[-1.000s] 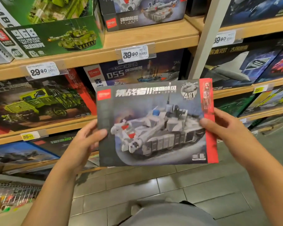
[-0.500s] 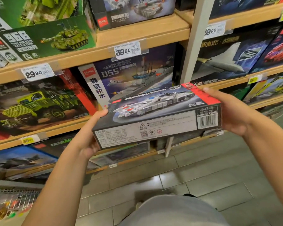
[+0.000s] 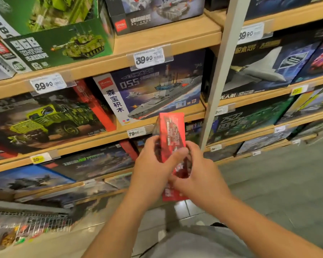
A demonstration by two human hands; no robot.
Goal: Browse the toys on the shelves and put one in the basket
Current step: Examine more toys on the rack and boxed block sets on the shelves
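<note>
Before four wooden shelves [image 3: 166,37], left hand [image 3: 149,164] and right hand [image 3: 198,175] grip one toy box [image 3: 172,131].

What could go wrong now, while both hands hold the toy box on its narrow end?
1. The toy box stands end-up between the left hand and right hand; the grip covers only its lower part, so it may tip.
2. The basket sits low to the left, so a blind drop could miss.
</note>
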